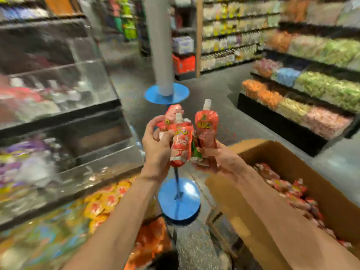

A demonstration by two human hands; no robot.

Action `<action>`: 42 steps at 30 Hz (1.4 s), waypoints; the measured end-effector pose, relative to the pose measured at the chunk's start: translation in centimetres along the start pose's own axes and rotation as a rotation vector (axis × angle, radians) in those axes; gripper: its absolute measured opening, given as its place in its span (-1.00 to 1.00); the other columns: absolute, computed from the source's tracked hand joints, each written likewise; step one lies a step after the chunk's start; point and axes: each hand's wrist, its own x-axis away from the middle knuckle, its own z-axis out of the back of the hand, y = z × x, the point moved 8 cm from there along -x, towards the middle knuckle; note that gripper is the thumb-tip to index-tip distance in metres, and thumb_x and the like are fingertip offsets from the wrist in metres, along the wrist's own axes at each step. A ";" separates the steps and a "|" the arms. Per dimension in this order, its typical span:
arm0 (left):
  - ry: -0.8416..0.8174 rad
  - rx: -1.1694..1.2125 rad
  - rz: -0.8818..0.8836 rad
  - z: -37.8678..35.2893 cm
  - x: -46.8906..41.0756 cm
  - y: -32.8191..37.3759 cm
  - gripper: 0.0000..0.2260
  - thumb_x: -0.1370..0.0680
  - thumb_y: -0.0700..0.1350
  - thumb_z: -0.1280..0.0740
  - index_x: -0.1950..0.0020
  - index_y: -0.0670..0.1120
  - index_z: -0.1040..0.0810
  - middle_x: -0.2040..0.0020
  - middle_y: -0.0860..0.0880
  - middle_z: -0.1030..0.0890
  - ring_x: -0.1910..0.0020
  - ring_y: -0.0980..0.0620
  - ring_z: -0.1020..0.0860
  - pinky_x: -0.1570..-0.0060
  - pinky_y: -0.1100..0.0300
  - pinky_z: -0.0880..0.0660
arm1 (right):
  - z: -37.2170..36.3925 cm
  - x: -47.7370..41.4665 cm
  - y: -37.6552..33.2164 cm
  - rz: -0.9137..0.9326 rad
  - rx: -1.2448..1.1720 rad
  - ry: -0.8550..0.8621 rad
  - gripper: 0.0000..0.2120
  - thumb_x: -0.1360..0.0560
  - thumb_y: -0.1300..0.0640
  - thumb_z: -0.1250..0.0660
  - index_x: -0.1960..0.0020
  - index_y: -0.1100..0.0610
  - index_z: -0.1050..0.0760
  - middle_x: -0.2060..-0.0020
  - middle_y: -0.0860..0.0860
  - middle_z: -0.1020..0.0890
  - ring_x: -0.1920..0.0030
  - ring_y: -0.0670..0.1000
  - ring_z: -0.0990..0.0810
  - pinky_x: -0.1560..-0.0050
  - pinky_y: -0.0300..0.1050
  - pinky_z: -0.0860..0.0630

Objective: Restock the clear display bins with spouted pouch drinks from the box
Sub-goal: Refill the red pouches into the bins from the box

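Both my hands are raised in the middle of the view, each holding red spouted pouch drinks. My left hand (155, 141) grips a bunch of red pouches (180, 142) with white caps. My right hand (218, 158) holds one upright red pouch (206, 127) by its lower part, white spout on top. The brown cardboard box (253, 152) stands at the lower right with several more red pouches (292, 190) inside. Clear display bins (58, 98) rise in tiers on the left, blurred by motion; the lowest ones hold yellow and orange pouches (105, 203).
A grey pillar with a blue round base (166, 93) stands ahead, and a second blue round stand (179, 199) sits on the floor under my hands. Shelves of bagged snacks (303, 94) line the right side and the back wall. Grey floor lies between them.
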 end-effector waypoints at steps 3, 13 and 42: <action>0.114 -0.051 -0.144 5.4 0.3 5.6 -0.65 -0.50 -0.48 -0.27 -0.15 -0.10 -0.50 0.10 -0.07 -0.62 0.21 0.13 -0.58 0.15 0.23 -0.54 | -8.1 -0.7 -0.2 0.038 -0.032 -0.158 -0.63 -0.51 0.46 -0.19 -0.20 0.11 -0.48 0.15 0.10 -0.70 0.24 0.09 -0.71 0.22 0.06 -0.68; 0.527 -0.175 -0.360 20.3 1.4 17.4 -0.67 -0.52 -0.43 -0.27 -0.13 -0.05 -0.52 0.02 -0.08 -0.64 0.12 0.08 -0.60 0.12 0.12 -0.57 | -29.2 -3.8 1.7 -0.089 0.001 -0.500 -0.58 -0.50 0.35 -0.13 -0.30 0.13 -0.48 -0.07 0.18 -0.65 0.02 0.22 -0.65 -0.24 0.41 -0.44; 0.567 -0.224 -0.346 52.9 -8.2 32.3 -0.64 -0.44 -0.30 -0.51 -0.09 0.04 -0.49 -0.06 -0.07 -0.66 0.00 -0.01 -0.66 -0.07 -0.05 -0.61 | -64.0 -12.3 11.4 0.012 0.034 -0.425 -0.47 -0.22 0.19 -0.49 -0.18 0.23 -0.56 0.08 0.19 -0.70 0.23 0.11 -0.70 0.29 0.04 -0.65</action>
